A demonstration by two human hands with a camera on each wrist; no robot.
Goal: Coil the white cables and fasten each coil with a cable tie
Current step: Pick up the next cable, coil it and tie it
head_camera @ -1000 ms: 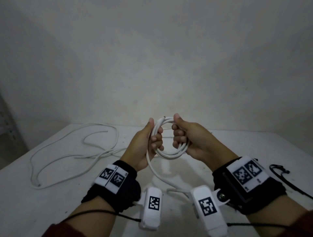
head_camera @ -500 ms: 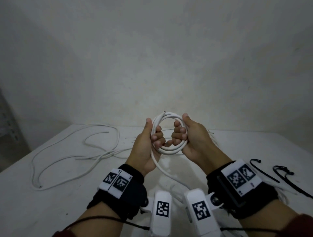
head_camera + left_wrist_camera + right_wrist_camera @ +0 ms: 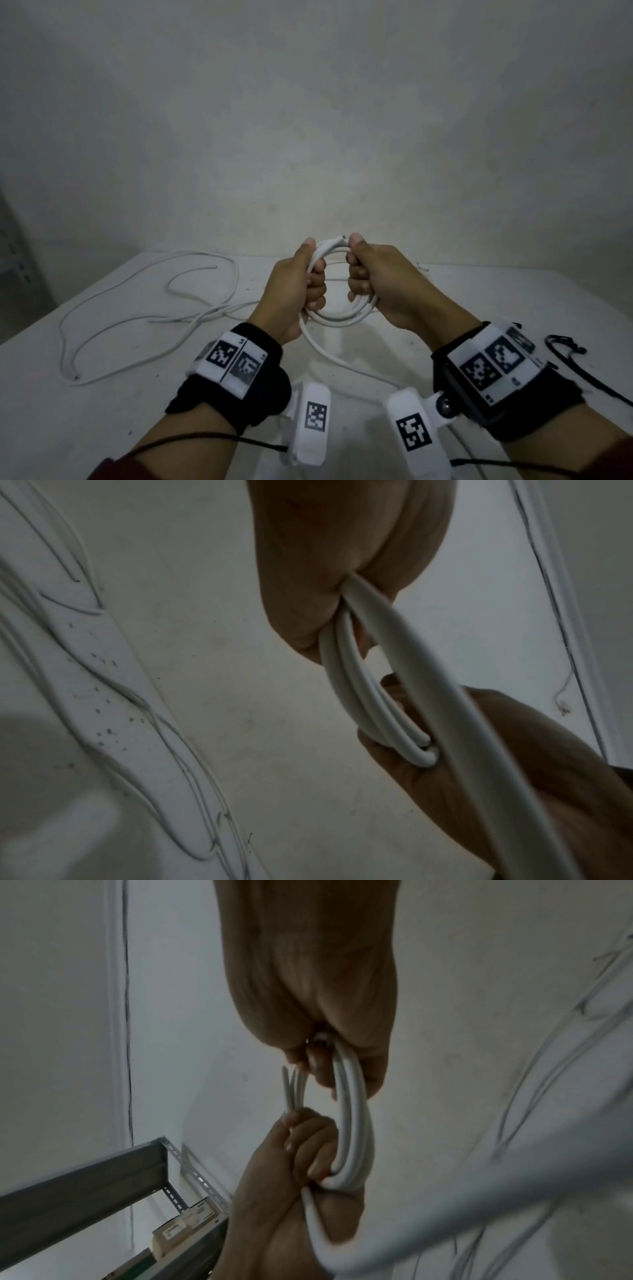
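A small coil of white cable (image 3: 346,315) hangs in the air above the white table (image 3: 51,411), held between both hands. My left hand (image 3: 301,284) grips the coil's left side, fingers curled round the strands (image 3: 359,696). On the right side my right hand (image 3: 373,277) grips it, thumb on top near the cable's cut end (image 3: 340,237). A loose tail (image 3: 346,361) runs from the left hand down toward me. The coil shows as several strands (image 3: 352,1123) in the right wrist view. Black cable ties (image 3: 575,363) lie on the table at the right.
More white cable (image 3: 144,308) sprawls in loose loops over the left part of the table. A bare wall (image 3: 308,120) stands close behind the table. A grey metal shelf rack with boxes (image 3: 103,1177) is off to the left.
Both hands have kept hold of the coil and shifted their grip along it. They sit slightly lower and the coil looks a little wider than half a second ago.
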